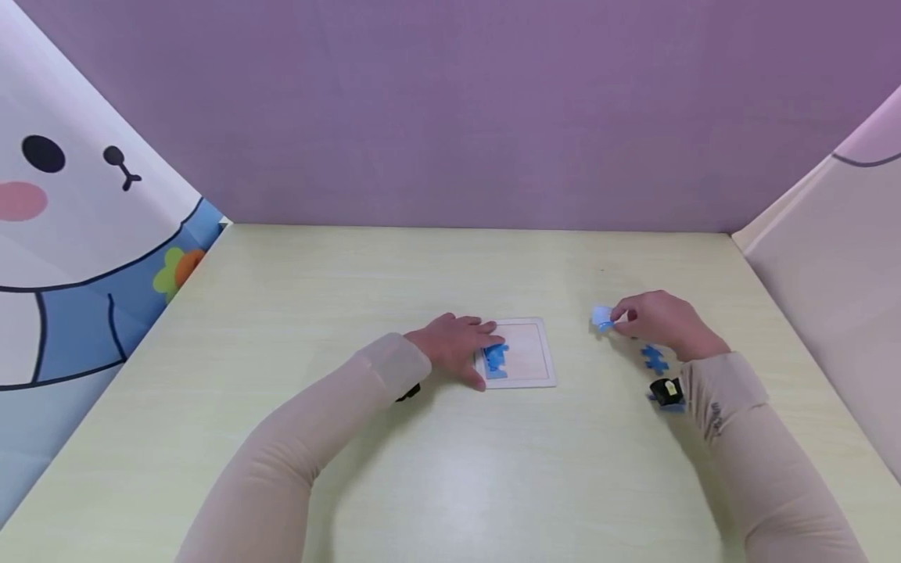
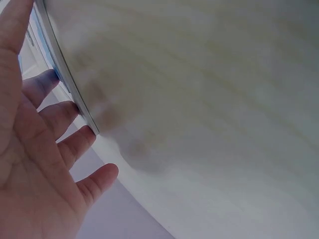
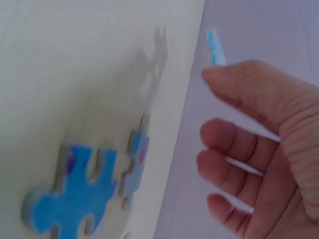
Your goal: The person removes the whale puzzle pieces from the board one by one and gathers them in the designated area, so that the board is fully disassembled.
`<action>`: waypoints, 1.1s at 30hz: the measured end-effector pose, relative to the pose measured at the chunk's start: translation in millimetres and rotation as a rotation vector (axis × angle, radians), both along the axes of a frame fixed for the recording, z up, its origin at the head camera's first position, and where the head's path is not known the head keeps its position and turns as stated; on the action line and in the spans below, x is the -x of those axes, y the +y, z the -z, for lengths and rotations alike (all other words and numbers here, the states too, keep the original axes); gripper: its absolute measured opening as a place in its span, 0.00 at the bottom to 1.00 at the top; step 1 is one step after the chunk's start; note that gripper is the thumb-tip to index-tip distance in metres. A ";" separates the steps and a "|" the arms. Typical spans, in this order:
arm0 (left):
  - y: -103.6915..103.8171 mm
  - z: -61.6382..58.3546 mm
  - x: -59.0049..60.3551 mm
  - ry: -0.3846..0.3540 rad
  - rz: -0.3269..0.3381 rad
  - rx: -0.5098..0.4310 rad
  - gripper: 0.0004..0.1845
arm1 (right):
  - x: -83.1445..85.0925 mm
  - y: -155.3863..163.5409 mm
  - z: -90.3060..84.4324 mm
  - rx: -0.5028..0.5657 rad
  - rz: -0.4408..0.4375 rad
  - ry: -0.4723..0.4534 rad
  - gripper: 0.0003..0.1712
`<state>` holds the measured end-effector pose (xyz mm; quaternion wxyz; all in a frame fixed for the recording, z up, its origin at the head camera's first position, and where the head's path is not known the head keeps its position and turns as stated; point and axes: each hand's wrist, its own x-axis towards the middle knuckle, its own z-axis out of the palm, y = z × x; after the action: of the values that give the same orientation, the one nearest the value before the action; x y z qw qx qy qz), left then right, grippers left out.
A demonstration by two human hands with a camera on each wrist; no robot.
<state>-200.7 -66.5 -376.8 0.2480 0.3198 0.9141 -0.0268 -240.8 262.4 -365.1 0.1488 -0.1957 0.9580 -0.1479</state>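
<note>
In the head view, my left hand (image 1: 454, 346) rests on the left side of a square puzzle tray (image 1: 547, 352), fingers spread and straight. Blue puzzle pieces (image 1: 496, 358) lie inside the tray beside the fingers. From the left wrist view, the fingertips touch the tray edge (image 2: 67, 74). My right hand (image 1: 662, 319) pinches a pale blue puzzle piece (image 1: 602, 317) between thumb and finger, to the right of the tray. The right wrist view shows this held piece (image 3: 216, 48) edge-on, off the table, its shadow falling beside it.
A blue puzzle piece (image 1: 655, 358) lies on the table near my right wrist. Another piece (image 1: 672, 407) is partly hidden under the black wrist camera (image 1: 665, 390). A purple panel (image 1: 450, 117) stands along the table's back edge, with side panels left and right.
</note>
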 end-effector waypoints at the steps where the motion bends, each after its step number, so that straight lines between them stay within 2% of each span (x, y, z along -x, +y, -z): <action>1: 0.1 -0.4 -0.1 -0.002 0.001 -0.001 0.44 | 0.6 1.1 0.8 0.011 -0.002 -0.009 0.12; 7: 0.8 -0.1 -0.5 -0.004 0.005 -0.006 0.44 | 3.3 3.2 6.5 0.036 -0.006 -0.063 0.12; 28: 1.2 -1.4 -1.0 0.001 -0.009 -0.015 0.44 | 11.3 2.2 18.0 -0.019 -0.080 -0.039 0.10; 33: 1.9 -1.1 -0.8 0.001 -0.009 -0.013 0.44 | 12.6 3.7 18.3 -0.022 -0.068 -0.069 0.10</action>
<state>-199.9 -64.6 -375.7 0.2457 0.3173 0.9157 -0.0199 -253.4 266.2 -383.4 0.1888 -0.2214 0.9466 -0.1389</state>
